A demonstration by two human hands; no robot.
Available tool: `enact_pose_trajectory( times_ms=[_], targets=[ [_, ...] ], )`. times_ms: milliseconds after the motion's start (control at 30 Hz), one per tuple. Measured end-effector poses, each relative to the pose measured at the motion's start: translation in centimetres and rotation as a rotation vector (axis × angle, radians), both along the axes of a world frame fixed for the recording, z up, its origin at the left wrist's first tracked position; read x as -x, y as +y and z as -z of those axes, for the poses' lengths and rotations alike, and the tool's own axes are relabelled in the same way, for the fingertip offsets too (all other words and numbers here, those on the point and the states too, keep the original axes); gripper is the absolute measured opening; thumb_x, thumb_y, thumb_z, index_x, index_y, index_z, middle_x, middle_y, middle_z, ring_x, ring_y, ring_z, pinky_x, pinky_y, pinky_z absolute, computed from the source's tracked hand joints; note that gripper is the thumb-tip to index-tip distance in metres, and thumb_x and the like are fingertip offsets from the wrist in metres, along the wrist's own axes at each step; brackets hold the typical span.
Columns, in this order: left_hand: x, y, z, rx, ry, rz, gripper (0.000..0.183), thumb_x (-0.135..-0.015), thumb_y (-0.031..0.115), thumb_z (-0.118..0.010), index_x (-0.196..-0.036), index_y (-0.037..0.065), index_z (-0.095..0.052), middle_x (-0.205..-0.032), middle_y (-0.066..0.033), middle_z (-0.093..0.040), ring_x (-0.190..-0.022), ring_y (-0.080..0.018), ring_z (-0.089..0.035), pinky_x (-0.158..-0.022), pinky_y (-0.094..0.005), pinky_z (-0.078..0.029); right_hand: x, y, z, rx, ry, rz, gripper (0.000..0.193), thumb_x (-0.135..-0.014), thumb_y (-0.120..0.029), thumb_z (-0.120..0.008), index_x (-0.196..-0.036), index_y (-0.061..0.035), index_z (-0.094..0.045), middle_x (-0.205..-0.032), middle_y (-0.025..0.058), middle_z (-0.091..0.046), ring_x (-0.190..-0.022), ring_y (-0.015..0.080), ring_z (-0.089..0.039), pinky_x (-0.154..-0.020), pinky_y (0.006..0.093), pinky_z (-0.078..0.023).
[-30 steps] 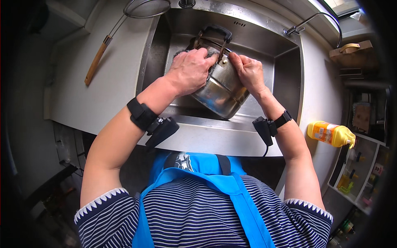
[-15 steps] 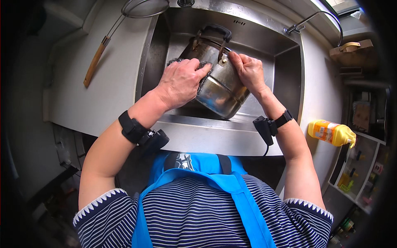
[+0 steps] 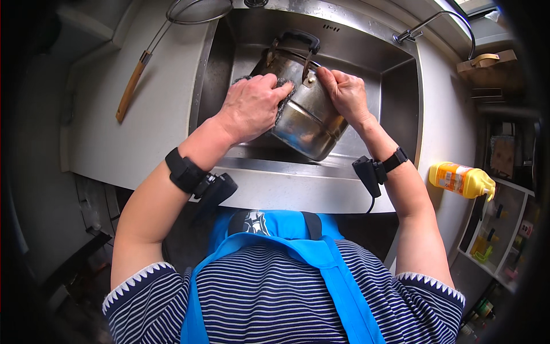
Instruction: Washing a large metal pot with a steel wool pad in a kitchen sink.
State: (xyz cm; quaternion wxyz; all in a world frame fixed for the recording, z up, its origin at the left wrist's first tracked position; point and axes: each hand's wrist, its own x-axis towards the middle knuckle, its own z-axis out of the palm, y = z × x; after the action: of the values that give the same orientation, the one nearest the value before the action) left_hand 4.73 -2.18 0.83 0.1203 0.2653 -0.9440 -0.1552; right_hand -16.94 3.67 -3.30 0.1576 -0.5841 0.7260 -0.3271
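A metal pot (image 3: pixel 309 123) with browned, stained sides lies tilted in the steel sink (image 3: pixel 399 86). Its black-gripped loop handle (image 3: pixel 298 38) points toward the far side. My left hand (image 3: pixel 252 108) presses a dark steel wool scrubber (image 3: pixel 285 98) against the pot's side, fingers closed over it. Most of the scrubber is hidden under that hand. My right hand (image 3: pixel 344 96) grips the pot's rim on the right, with the thumb near the handle's rivet plate and the fingers curled. The pot's inside is turned away from view.
On the left counter lies a wire strainer with a wooden handle (image 3: pixel 133 86). A curved faucet (image 3: pixel 441 20) rises at the far right corner of the sink. A yellow pump bottle (image 3: pixel 460 180) lies on the right counter, near an open shelf (image 3: pixel 497 229) holding small items.
My left hand has shifted slightly on the pot's side with the scrubber. The pot has moved only a little, and my right hand keeps its hold on the rim.
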Motion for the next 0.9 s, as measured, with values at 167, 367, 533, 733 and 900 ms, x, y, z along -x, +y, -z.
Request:
enact_pose_trajectory(
  times_ms=[167, 367, 533, 733, 900],
  targets=[
    [1.3, -0.6, -0.2, 0.029, 0.005, 0.012, 0.031, -0.079, 0.009, -0.053, -0.109, 0.012, -0.062, -0.082, -0.0081, -0.053, -0.078, -0.026, -0.058, -0.069, -0.0383, -0.049, 0.1, 0.1, -0.2, -0.001, 0.008, -0.009, 0.048, -0.091, -0.046, -0.051, -0.064, -0.0066, -0.061, -0.059, 0.0156, -0.057, -0.055, 0.0335, -0.058, -0.05, 0.0401, -0.044],
    [-0.6, -0.4, 0.5, -0.039, -0.055, -0.044, 0.036, -0.081, 0.009, -0.05, -0.115, 0.009, -0.059, -0.085, -0.0085, -0.054, -0.08, -0.0268, -0.059, -0.071, -0.0377, -0.05, 0.0, 0.6, -0.4, -0.026, -0.003, 0.001, 0.046, -0.09, -0.043, -0.054, -0.063, -0.0064, -0.06, -0.058, 0.0156, -0.056, -0.053, 0.0335, -0.056, -0.05, 0.0402, -0.043],
    [0.9, -2.7, 0.8, -0.048, -0.083, -0.121, 0.034, -0.082, 0.009, -0.048, -0.115, 0.009, -0.058, -0.086, -0.0095, -0.054, -0.082, -0.0276, -0.059, -0.071, -0.0383, -0.05, -0.2, 0.4, -0.5, -0.012, 0.005, 0.001, 0.047, -0.09, -0.044, -0.053, -0.063, -0.0068, -0.059, -0.057, 0.0156, -0.055, -0.053, 0.0336, -0.056, -0.05, 0.0406, -0.043],
    [0.0, 0.7, 0.3, 0.051, -0.053, -0.018, 0.037, -0.081, 0.009, -0.05, -0.117, 0.01, -0.058, -0.086, -0.0087, -0.054, -0.081, -0.0268, -0.058, -0.072, -0.0383, -0.05, -0.2, 0.4, -0.2, -0.023, 0.003, 0.0, 0.048, -0.091, -0.046, -0.051, -0.064, -0.0068, -0.061, -0.057, 0.0154, -0.056, -0.054, 0.034, -0.057, -0.052, 0.0408, -0.044],
    [1.0, -1.5, 0.2, 0.009, -0.053, -0.099, 0.035, -0.082, 0.009, -0.05, -0.115, 0.011, -0.06, -0.084, -0.0082, -0.054, -0.079, -0.0266, -0.058, -0.07, -0.0379, -0.05, -0.8, -0.1, -0.6, -0.02, -0.002, -0.012, 0.048, -0.091, -0.045, -0.051, -0.063, -0.0064, -0.06, -0.058, 0.0151, -0.057, -0.055, 0.0333, -0.057, -0.052, 0.0407, -0.044]
  ],
)
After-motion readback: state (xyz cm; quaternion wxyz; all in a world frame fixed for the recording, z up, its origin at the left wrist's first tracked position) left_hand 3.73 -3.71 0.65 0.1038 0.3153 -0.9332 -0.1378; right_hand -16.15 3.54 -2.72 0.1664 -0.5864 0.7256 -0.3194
